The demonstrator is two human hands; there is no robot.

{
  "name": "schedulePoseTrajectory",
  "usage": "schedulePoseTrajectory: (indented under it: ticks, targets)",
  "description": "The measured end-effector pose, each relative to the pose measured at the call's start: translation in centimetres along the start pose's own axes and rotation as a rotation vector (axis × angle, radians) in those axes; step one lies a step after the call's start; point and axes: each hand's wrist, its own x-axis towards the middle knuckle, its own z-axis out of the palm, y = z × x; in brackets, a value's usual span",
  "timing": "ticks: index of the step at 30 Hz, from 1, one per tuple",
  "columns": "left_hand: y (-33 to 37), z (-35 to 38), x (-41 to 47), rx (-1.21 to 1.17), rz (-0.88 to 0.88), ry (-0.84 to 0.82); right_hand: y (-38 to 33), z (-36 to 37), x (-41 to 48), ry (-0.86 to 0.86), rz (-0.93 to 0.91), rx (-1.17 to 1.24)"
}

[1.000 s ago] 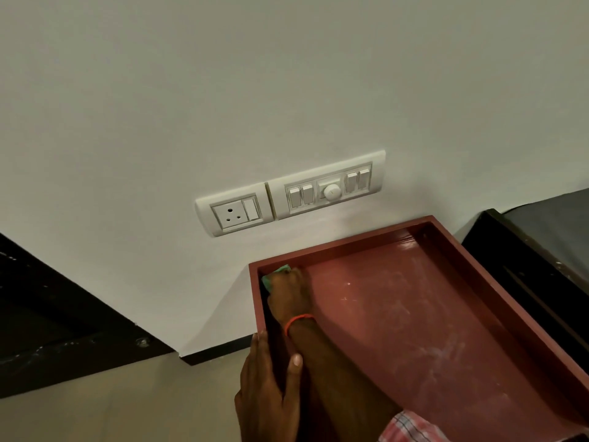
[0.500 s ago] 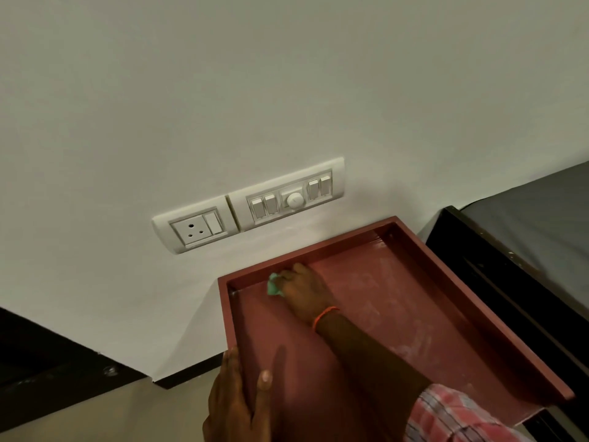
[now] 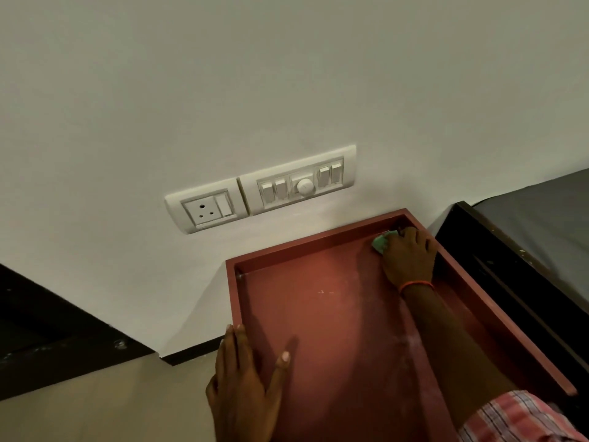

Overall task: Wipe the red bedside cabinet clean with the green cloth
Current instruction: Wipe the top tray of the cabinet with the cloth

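The red bedside cabinet (image 3: 325, 317) has a recessed top with a raised rim and stands against the white wall. Dusty smears show on its surface. My right hand (image 3: 409, 256) presses the green cloth (image 3: 380, 243) into the far right corner of the top; most of the cloth is hidden under my fingers. My left hand (image 3: 243, 384) rests on the cabinet's left rim near the front, fingers over the outer side and thumb on the inside.
A white socket plate (image 3: 207, 208) and a switch panel (image 3: 301, 183) sit on the wall just above the cabinet. A dark bed frame (image 3: 516, 282) with a grey mattress (image 3: 548, 218) stands right of the cabinet. Black skirting (image 3: 47, 342) runs along the left wall.
My right hand has slid the green cloth along the back edge from the far left corner to the far right corner. My left hand has stayed on the left rim.
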Motion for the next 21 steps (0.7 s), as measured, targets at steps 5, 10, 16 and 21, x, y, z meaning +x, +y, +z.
schedulePoseTrajectory:
  ticks: [5, 10, 16, 21]
  targets:
    - [-0.2, 0.2, 0.2, -0.015, 0.043, -0.016, 0.6, -0.9, 0.7, -0.072, -0.055, -0.044]
    - [-0.8, 1.1, -0.2, -0.005, 0.082, 0.022, -0.3, -2.2, -0.8, -0.087, -0.207, 0.1]
    - [-1.3, 1.5, -0.4, 0.029, 0.111, 0.086, -3.5, -2.6, -6.1, -0.025, -0.469, 0.148]
    - [-1.0, 0.9, -0.5, 0.045, 0.094, 0.185, -1.8, -4.4, -9.7, -0.096, -0.587, 0.188]
